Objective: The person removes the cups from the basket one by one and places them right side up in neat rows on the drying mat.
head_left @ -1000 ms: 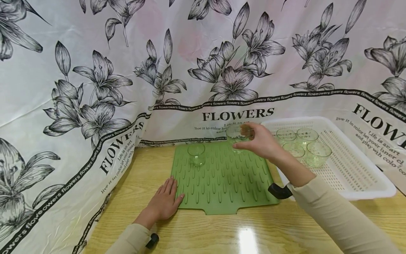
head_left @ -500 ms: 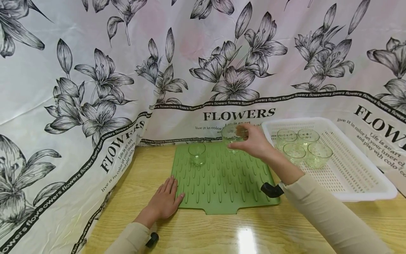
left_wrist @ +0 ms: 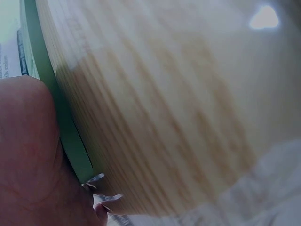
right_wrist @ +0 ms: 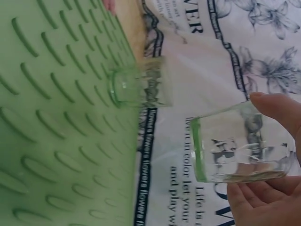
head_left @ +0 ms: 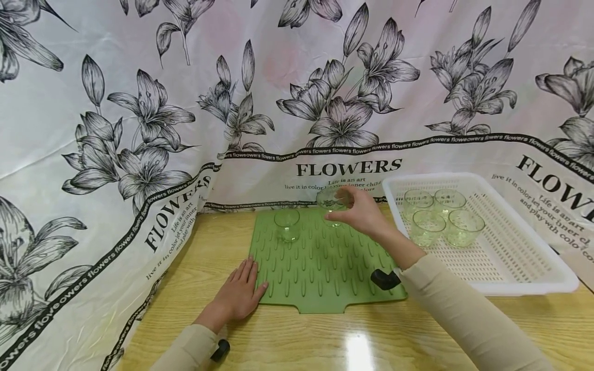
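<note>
A clear drinking glass (head_left: 328, 202) is pinched between the thumb and fingers of my right hand (head_left: 358, 212), upright over the back part of a green ridged mat (head_left: 320, 281). In the right wrist view a gap shows between the base of this glass (right_wrist: 240, 148) and the mat (right_wrist: 70, 141). Another glass (head_left: 286, 226) stands upright on the mat's back left. My left hand (head_left: 237, 294) rests flat at the mat's left edge, fingers straight, holding nothing. The left wrist view shows part of that hand (left_wrist: 28, 150) close up beside the green edge.
To the right stands a white perforated basket (head_left: 533, 252) with several glasses (head_left: 465, 228) grouped in its left part. A flower-printed cloth (head_left: 260, 180) hangs behind and along the left side. The wooden table (head_left: 297, 342) shows in front of the mat.
My right hand has moved left with the glass, away from the basket and across the back of the mat. The left hand keeps its place.
</note>
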The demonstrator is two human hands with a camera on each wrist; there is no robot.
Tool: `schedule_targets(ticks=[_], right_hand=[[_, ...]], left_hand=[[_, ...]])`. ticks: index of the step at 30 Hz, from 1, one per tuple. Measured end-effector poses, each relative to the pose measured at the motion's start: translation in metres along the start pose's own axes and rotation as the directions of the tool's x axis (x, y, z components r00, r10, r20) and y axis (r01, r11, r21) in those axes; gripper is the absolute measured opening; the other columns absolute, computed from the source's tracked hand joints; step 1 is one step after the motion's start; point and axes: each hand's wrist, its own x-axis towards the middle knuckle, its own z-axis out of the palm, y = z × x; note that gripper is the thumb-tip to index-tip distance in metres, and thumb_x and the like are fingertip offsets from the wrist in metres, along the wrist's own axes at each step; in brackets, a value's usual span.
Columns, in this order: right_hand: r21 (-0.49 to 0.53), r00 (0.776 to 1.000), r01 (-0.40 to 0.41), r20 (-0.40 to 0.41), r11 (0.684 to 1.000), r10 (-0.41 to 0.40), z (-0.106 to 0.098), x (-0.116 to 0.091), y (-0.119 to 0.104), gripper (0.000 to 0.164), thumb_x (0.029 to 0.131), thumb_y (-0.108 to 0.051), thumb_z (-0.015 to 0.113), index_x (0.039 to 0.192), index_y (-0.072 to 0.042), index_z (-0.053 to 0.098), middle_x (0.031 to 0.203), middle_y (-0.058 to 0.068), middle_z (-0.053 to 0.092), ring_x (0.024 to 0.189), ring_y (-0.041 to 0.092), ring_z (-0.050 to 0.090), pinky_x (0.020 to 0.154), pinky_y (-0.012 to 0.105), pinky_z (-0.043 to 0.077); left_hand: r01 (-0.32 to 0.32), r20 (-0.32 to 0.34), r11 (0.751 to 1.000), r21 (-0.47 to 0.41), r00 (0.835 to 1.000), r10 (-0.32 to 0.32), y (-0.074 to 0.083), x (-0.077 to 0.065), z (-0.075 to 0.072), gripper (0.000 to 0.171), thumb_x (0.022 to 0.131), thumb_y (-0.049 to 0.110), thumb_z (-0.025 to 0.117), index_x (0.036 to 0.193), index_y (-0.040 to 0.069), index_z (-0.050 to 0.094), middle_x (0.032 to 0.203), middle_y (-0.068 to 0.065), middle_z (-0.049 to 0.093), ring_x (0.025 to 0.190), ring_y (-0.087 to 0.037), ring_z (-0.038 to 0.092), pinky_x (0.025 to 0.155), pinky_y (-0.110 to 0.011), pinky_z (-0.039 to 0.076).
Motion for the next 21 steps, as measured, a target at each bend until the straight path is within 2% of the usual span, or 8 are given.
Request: schedule_targets(ticks=[6, 8, 15, 21], right_hand=[[0.061, 1.0, -0.027, -0.009, 0.998, 0.028, 0.015, 0.009, 0.012, 0.084, 0.08, -0.029, 0.088, 0.148, -0.003, 0.047, 0.139, 0.018, 0.055, 0.127, 0.038, 0.052, 0.107, 0.053, 0.045], [0.08, 0.999, -0.037, -0.008, 0.996, 0.038, 0.02, 0.01, 0.016, 0.088, 0.08, -0.03, 0.088, 0.151, -0.003, 0.044, 0.142, 0.017, 0.054, 0.13, 0.038, 0.051, 0.109, 0.053, 0.044], [0.15, 0.999, -0.046, -0.017, 0.988, 0.049, 0.034, 0.015, 0.025, 0.085, 0.083, -0.021, 0.086, 0.152, 0.002, 0.04, 0.144, 0.022, 0.05, 0.133, 0.041, 0.047, 0.114, 0.053, 0.038], [0.132, 0.997, -0.076, -0.017, 0.988, 0.079, 0.045, 0.021, 0.031, 0.092, 0.084, -0.02, 0.086, 0.157, -0.003, 0.034, 0.147, 0.02, 0.049, 0.136, 0.043, 0.046, 0.112, 0.054, 0.042]], left_hand=[[-0.013, 0.005, 0.998, -0.064, 1.0, 0.013, 0.007, -0.008, -0.012, 0.074, 0.112, 0.049, 0.031, 0.161, -0.006, 0.021, 0.169, -0.024, 0.01, 0.155, -0.043, 0.011, 0.123, -0.059, 0.016], [-0.007, 0.014, 0.998, -0.057, 1.0, 0.008, 0.008, -0.009, -0.013, 0.074, 0.112, 0.048, 0.031, 0.161, -0.005, 0.02, 0.169, -0.024, 0.009, 0.156, -0.042, 0.01, 0.124, -0.058, 0.016], [-0.009, -0.027, 1.0, 0.006, 1.0, 0.01, -0.005, 0.0, 0.004, 0.077, 0.111, 0.056, 0.026, 0.163, 0.0, 0.018, 0.171, -0.019, 0.007, 0.157, -0.037, 0.01, 0.124, -0.055, 0.019], [-0.009, -0.026, 1.0, 0.008, 1.0, 0.009, -0.006, 0.002, 0.007, 0.078, 0.11, 0.058, 0.025, 0.163, 0.001, 0.018, 0.171, -0.018, 0.006, 0.157, -0.037, 0.01, 0.124, -0.055, 0.019]])
